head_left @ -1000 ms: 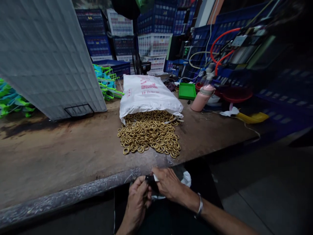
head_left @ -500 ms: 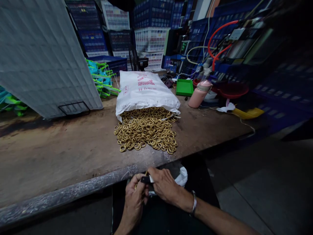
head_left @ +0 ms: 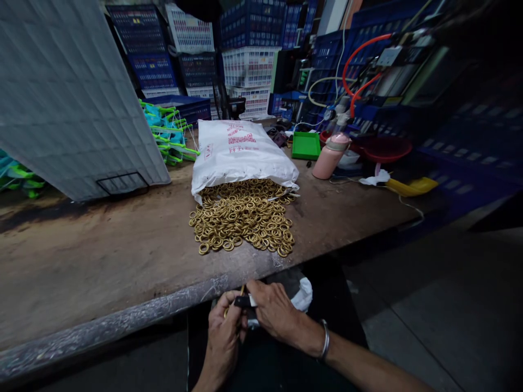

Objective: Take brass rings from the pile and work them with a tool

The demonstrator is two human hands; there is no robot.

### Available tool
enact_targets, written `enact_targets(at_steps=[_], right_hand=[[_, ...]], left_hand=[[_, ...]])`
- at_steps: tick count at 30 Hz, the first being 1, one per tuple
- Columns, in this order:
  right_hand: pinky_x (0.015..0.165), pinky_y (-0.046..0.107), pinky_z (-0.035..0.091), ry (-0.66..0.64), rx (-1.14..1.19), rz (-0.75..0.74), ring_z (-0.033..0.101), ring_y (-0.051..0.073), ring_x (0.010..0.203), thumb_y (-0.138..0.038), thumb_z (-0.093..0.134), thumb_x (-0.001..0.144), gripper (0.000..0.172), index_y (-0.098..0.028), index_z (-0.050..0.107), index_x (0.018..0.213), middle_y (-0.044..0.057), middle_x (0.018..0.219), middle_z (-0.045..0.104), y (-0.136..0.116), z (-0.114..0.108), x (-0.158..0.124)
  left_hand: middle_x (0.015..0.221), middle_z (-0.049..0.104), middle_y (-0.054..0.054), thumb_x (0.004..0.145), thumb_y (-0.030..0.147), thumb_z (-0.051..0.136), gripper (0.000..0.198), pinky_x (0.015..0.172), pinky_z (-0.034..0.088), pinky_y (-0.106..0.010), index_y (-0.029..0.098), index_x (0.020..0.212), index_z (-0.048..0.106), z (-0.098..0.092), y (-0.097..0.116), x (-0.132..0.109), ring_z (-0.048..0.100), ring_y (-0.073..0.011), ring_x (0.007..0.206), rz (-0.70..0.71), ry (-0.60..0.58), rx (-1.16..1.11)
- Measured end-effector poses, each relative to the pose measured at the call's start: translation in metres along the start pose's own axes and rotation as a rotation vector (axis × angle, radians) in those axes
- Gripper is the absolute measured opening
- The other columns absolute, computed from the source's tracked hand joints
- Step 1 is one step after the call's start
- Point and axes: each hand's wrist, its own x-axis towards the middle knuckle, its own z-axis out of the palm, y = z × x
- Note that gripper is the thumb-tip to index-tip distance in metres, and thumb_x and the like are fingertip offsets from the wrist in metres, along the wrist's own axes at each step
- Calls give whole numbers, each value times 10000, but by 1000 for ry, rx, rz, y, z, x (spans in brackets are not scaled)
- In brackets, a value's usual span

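Just below the bench edge, my left hand (head_left: 222,332) is closed on a gold-coloured ring (head_left: 226,313), mostly hidden by the fingers. My right hand (head_left: 274,307), wearing a silver bangle (head_left: 325,340), grips a small tool with a black end and a pale part (head_left: 244,301); its exact kind is unclear. The black end touches the left thumb and fingers. Another bit of gold-coloured ring shows above the tool, between the hands. On the bench in front lies a heap of such rings (head_left: 245,223), spilling from the mouth of a white sack (head_left: 241,155).
The wooden bench (head_left: 102,256) has a worn front edge. A grey panel (head_left: 81,109) stands at left, beside green and blue plastic pieces (head_left: 174,136). A green tray (head_left: 306,146), a pink bottle (head_left: 330,158) and a machine with red hoses (head_left: 355,65) are at right. Crates (head_left: 253,68) stand behind.
The view has shifted slightly. Both hands keep their grips in nearly the same place, and the black-ended tool has turned a little. The heap and the sack look unchanged.
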Motion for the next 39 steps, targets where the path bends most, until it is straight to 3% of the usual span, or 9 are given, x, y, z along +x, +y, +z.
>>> enact_targets(at_steps=[13,19,24,28,32,39], right_hand=[[630,282,298,-14,-48,97,559,204,759,-66,382,741,227,-172,478,916,72,892,602,-8,-3,1],[649,274,304,16,-31,204,549,193,756,-36,371,724,262,-155,485,928,87,877,604,4,-6,0],[565,215,306,78,369,40,487,119,608,-144,393,784,108,-162,489,830,4,675,546,5,-11,1],[536,183,315,72,710,11,439,83,569,-351,308,878,301,-156,504,758,-29,618,488,-5,-19,3],[513,173,314,-17,823,-12,429,77,567,-435,405,829,334,-137,533,749,-33,619,490,-9,-20,3],[504,173,313,-41,971,33,423,75,547,-381,408,827,296,-139,519,697,-32,585,484,-3,-8,5]], left_hand=[[478,450,69,721,394,572,234,378,225,-140,178,696,484,0,3,-4,326,-28,390,-69,-6,0],[454,435,67,716,433,562,278,340,170,-149,175,663,475,2,12,-20,305,-27,348,-129,-75,100],[527,458,63,695,387,606,251,376,196,-147,175,687,472,4,18,-22,335,-24,394,-114,-87,-25],[529,441,63,727,356,582,211,390,191,-152,174,697,479,1,14,-16,323,-27,410,-93,-99,-47],[487,405,73,734,380,566,220,382,182,-157,175,699,493,-1,10,-15,292,-32,395,-79,-91,-9],[509,427,67,722,375,581,211,371,178,-156,178,686,513,0,8,-13,300,-31,389,-92,-82,-21]])
